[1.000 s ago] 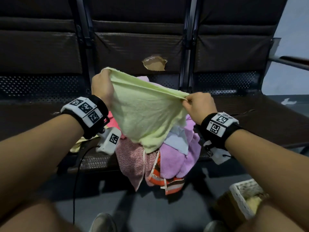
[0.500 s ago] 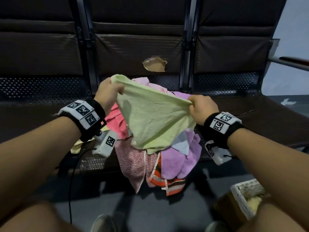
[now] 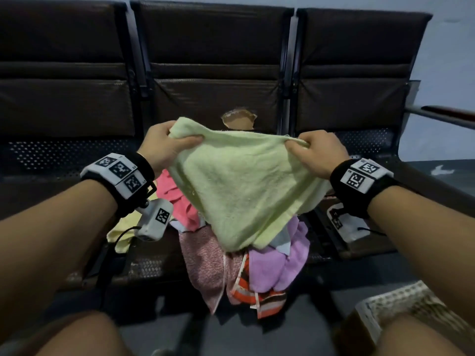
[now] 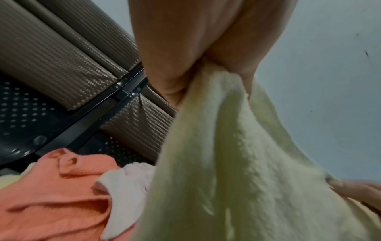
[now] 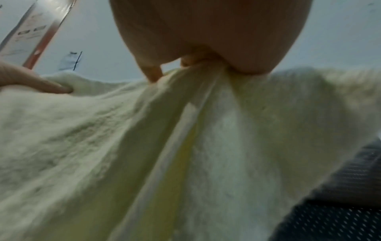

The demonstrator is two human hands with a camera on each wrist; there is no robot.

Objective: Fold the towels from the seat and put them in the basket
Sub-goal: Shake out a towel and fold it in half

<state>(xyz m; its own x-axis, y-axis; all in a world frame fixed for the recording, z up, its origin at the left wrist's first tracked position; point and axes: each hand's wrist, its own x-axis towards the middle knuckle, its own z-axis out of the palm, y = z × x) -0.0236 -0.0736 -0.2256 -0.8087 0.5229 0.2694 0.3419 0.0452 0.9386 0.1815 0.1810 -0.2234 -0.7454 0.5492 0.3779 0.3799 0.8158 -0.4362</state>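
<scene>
Hands: two, both raised over the middle seat and both gripping the same cloth.
Left hand [image 3: 164, 145]: fingers and thumb curled round the upper left corner of the green towel [image 3: 241, 186]; the left wrist view shows the cloth bunched in the fist.
Right hand [image 3: 317, 151]: pinches the upper right corner, fingers folded over the top edge.
Green towel: one, pale green, stretched between the two hands, its lower part hanging in a loose point above the pile.
Pile [image 3: 231, 265]: heaped on the middle seat and spilling over its front edge; I count about six cloths: a coral pink one [image 3: 177, 194], a speckled pink one [image 3: 203, 263], a lilac one [image 3: 280, 265], an orange striped one [image 3: 259, 296], a pale yellow one [image 3: 120, 232] and a light blue scrap, though folds may hide more.
Seats [image 3: 64, 104]: three dark padded seats in a row, the middle backrest with one torn hole [image 3: 239, 120].
Basket [image 3: 401, 312]: one, pale woven, on the floor at lower right, beside the right forearm, well apart from the held towel.
Wrist bands: two, black, with white square-patterned tags.
</scene>
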